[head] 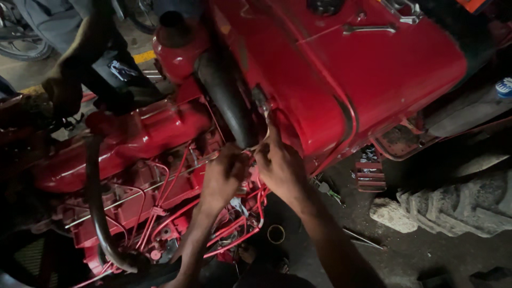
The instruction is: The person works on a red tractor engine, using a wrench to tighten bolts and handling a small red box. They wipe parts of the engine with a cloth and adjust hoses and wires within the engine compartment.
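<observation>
Both my hands reach into the side of a red tractor engine (pixel 133 160), just under the red fuel tank (pixel 362 69). My left hand (pixel 224 173) is curled around something small among the thin red fuel pipes (pixel 176 213); what it holds is hidden. My right hand (pixel 280 165) sits right beside it, index finger pointing up toward a small metal fitting (pixel 261 101) at the tank's lower edge, next to a thick black hose (pixel 226 90). Its other fingers are bent; I cannot see anything in them.
A wrench (pixel 368 28) lies on top of the tank. Another person's gloved hand (pixel 61 90) rests at the upper left. A large tractor tyre (pixel 458 205) fills the lower right. A red foot pedal (pixel 369 175) and a small ring (pixel 276 233) are on the dirty floor.
</observation>
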